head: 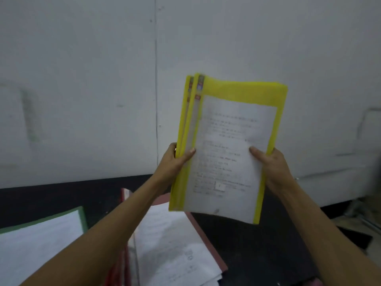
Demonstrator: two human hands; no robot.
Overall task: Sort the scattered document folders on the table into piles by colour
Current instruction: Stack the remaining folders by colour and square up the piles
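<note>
At least two yellow folders [243,88], one red folder [206,241], one green folder [83,218]
</note>
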